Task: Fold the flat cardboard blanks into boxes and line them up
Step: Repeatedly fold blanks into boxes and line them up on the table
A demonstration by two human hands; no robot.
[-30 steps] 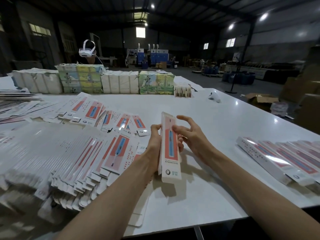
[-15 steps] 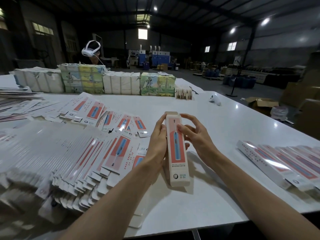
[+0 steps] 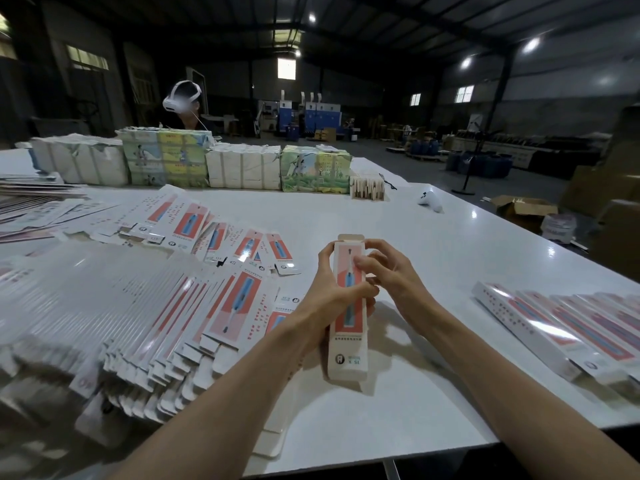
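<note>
Holding one long folded box over the white table, both hands on it. The left hand grips its left side around the middle, with the thumb lying across the printed front. The right hand has its fingers curled onto the upper right edge, just under the open top flap. A big fanned pile of flat blanks sits to the left, and a row of finished boxes lies off to the right.
</note>
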